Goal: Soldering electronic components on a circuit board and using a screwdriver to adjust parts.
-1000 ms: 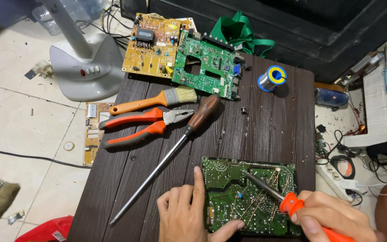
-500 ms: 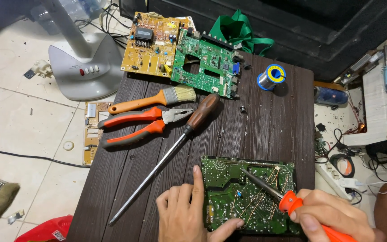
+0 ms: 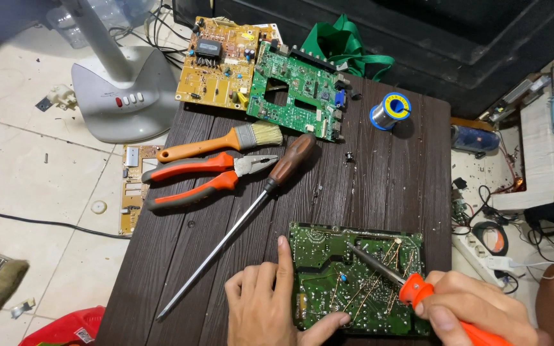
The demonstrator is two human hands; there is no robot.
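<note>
The green printed circuit board with its solder side up (image 3: pixel 354 275) lies flat at the near edge of the dark brown wood-grain tabletop (image 3: pixel 392 179), toward the near right corner. The left hand (image 3: pixel 270 307) steadies it: the palm rests on the tabletop at the board's left edge, the forefinger lies stretched along that edge, and the thumb presses on the board's near edge, so the fingers are spread and pinch nothing. The right hand (image 3: pixel 476 307) has its fingers closed around the orange handle of a soldering iron (image 3: pixel 411 288), and the grey metal tip touches the board near its middle. Compared with a second ago, almost nothing has moved; both hands and the tip keep their places, so the iron seems to dwell on one joint.

Further out, toward the middle of the tabletop, lie a long screwdriver with a brown handle (image 3: pixel 245 218), orange-handled pliers (image 3: pixel 206 176) and an orange-handled paintbrush (image 3: pixel 226 141). At the far edge lie a second green circuit board (image 3: pixel 296 90) and a yellow circuit board (image 3: pixel 216 61), with a spool of solder wire (image 3: pixel 390 110) toward the far right corner.
</note>
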